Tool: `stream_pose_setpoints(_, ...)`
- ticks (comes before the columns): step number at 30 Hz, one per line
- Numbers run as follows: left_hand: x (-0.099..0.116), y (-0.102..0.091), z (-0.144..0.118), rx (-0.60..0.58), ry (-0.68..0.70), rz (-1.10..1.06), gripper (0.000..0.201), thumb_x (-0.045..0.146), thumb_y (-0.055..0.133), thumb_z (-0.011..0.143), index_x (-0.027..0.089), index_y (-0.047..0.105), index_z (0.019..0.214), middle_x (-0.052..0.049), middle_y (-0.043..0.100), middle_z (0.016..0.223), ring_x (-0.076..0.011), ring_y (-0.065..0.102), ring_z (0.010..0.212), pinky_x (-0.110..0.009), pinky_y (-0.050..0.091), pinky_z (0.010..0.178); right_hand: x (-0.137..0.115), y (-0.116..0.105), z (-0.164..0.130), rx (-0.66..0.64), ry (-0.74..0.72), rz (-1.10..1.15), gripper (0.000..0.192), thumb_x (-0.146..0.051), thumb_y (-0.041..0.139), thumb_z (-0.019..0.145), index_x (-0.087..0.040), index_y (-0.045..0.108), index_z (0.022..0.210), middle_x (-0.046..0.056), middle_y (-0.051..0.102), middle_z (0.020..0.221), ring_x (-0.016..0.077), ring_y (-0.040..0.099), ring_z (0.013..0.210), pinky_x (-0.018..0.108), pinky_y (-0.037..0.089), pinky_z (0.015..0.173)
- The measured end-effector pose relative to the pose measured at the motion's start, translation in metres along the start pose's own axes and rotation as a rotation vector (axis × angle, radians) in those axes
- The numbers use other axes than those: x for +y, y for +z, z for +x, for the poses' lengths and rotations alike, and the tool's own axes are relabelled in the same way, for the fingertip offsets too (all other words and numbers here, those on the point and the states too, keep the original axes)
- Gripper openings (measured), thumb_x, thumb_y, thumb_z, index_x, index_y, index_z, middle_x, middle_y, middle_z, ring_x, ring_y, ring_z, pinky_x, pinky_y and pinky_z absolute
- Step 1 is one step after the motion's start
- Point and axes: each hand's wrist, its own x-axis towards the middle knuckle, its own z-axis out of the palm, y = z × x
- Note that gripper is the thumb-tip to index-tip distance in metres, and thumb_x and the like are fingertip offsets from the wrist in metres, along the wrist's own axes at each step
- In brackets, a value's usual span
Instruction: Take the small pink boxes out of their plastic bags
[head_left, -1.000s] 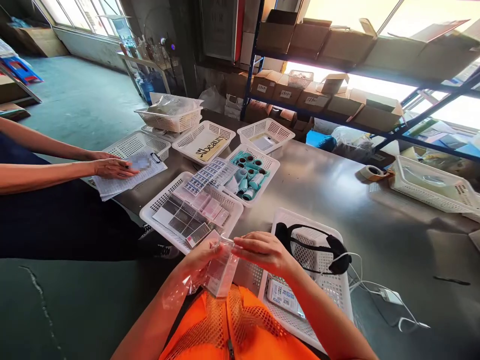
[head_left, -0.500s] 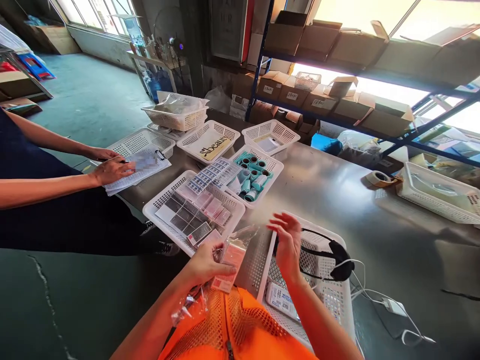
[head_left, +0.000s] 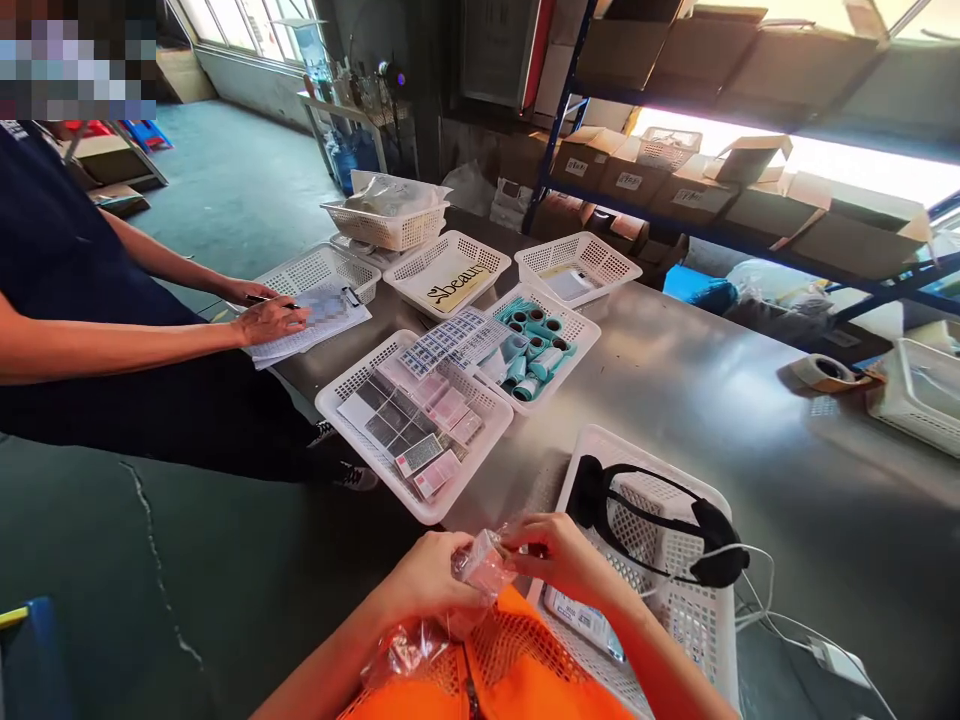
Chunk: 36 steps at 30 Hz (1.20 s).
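Left hand (head_left: pixel 439 578) curled round a plastic-wrapped packet (head_left: pixel 484 565), right hand (head_left: pixel 553 552) angled inward — apparently pinching its end

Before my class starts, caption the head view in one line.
The left hand holds a clear-wrapped pack, the right hand at its side; a co-worker's hand holds a pen.

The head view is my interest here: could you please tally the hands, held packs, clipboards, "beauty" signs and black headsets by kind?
Hands: 4 (wearer's left hand and right hand, co-worker's near hand and far hand)
Held pink pack: 1
Clipboard: 1
"beauty" sign: 1
Black headset: 1
Total: 8
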Motion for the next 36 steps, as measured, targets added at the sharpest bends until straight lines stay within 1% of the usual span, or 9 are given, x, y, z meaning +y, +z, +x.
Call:
stream_pose_setpoints(7, 0.006, -0.006, -0.023, 0.04, -0.054, 0.306, 0.062, 0.04, 0.074, 0.065, 0.035, 0.064, 0.126, 0.0, 0.076, 0.088, -0.025, 0.069, 0.078, -0.026, 0.039, 0.065, -0.006, -0.002, 0.024, -0.213, -0.028, -0.018, 0.003, -0.021, 0.074, 0.075, -0.019, 0.073, 0.078, -0.004, 0.061, 0.068, 0.0085, 0.047, 0.06, 0.02, 0.032, 0.056)
stream_pose_setpoints(13, 0.011, -0.009, -0.028, 0.058, 0.002, 0.285, 0.063, 0.041, 0.076, 0.061, 0.03, 0.067, 0.123, -0.001, 0.076, 0.091, -0.0237, 0.069, 0.08, -0.024, 0.041, 0.067, -0.004, 0.006, 0.034, -0.265, 0.102, 0.027, 0.039, -0.024, 0.083, 0.058, -0.019, 0.075, 0.095, -0.003, 0.066, 0.073, 0.0097, 0.054, 0.06, 0.018, 0.038, 0.055)
stream_pose_setpoints(17, 0.002, -0.013, -0.032, 0.068, -0.062, 0.205, 0.061, 0.043, 0.078, 0.059, 0.03, 0.07, 0.118, 0.0, 0.076, 0.094, -0.0236, 0.068, 0.082, -0.024, 0.041, 0.066, -0.004, -0.001, 0.03, -0.19, 0.119, 0.077, 0.029, -0.024, 0.083, 0.058, -0.019, 0.075, 0.085, -0.003, 0.067, 0.07, 0.0103, 0.056, 0.061, 0.018, 0.039, 0.055)
stream_pose_setpoints(21, -0.027, -0.027, -0.045, 0.096, -0.133, 0.163, 0.04, 0.035, 0.072, 0.066, 0.026, 0.076, 0.105, 0.001, 0.072, 0.078, -0.0186, 0.063, 0.07, -0.023, 0.038, 0.061, 0.012, -0.029, 0.033, -0.066, 0.284, 0.217, 0.026, -0.023, 0.075, 0.062, -0.016, 0.069, 0.087, -0.002, 0.066, 0.071, 0.0079, 0.051, 0.048, 0.018, 0.038, 0.042)
stream_pose_setpoints(25, -0.067, -0.054, -0.065, 0.225, -0.121, 0.039, 0.04, 0.031, 0.056, 0.079, 0.021, 0.069, 0.115, 0.004, 0.058, 0.061, -0.0136, 0.05, 0.055, -0.023, 0.037, 0.054, 0.039, -0.037, 0.063, 0.07, 0.375, 0.185, 0.033, -0.033, 0.06, 0.08, -0.015, 0.062, 0.108, 0.005, 0.068, 0.096, 0.0057, 0.05, 0.046, 0.018, 0.041, 0.037)
stream_pose_setpoints(27, -0.081, -0.068, -0.071, 0.348, -0.085, 0.09, 0.023, 0.037, 0.058, 0.08, 0.02, 0.072, 0.087, 0.003, 0.054, 0.061, -0.014, 0.049, 0.058, -0.024, 0.039, 0.056, 0.048, -0.02, 0.086, 0.085, 0.399, 0.129, 0.031, -0.037, 0.057, 0.087, -0.014, 0.062, 0.108, 0.004, 0.068, 0.09, 0.0074, 0.053, 0.049, 0.018, 0.044, 0.039)
stream_pose_setpoints(29, -0.09, -0.076, -0.07, 0.515, -0.012, 0.152, 0.032, 0.046, 0.064, 0.077, 0.02, 0.061, 0.059, -0.001, 0.056, 0.067, -0.0164, 0.053, 0.067, -0.026, 0.044, 0.061, 0.053, 0.001, 0.109, 0.068, 0.408, 0.051, 0.027, -0.037, 0.058, 0.091, -0.015, 0.066, 0.103, 0.003, 0.068, 0.083, 0.0091, 0.058, 0.053, 0.019, 0.049, 0.043)
stream_pose_setpoints(33, -0.093, -0.071, -0.057, 0.791, 0.124, -0.087, 0.037, 0.039, 0.067, 0.074, 0.018, 0.048, 0.049, -0.01, 0.063, 0.113, -0.0244, 0.063, 0.099, -0.031, 0.055, 0.08, 0.061, 0.018, 0.148, 0.088, 0.424, -0.219, 0.025, -0.035, 0.057, 0.097, -0.015, 0.064, 0.11, 0.006, 0.068, 0.102, 0.0156, 0.067, 0.08, 0.031, 0.059, 0.07)
stream_pose_setpoints(36, -0.086, -0.059, -0.046, 0.876, 0.089, -0.262, 0.021, 0.027, 0.063, 0.072, 0.019, 0.05, 0.058, -0.008, 0.065, 0.114, -0.0202, 0.068, 0.085, -0.031, 0.056, 0.074, 0.07, 0.007, 0.174, 0.095, 0.421, -0.462, 0.03, -0.034, 0.058, 0.097, -0.017, 0.059, 0.122, 0.01, 0.06, 0.126, 0.0225, 0.062, 0.109, 0.044, 0.054, 0.092)
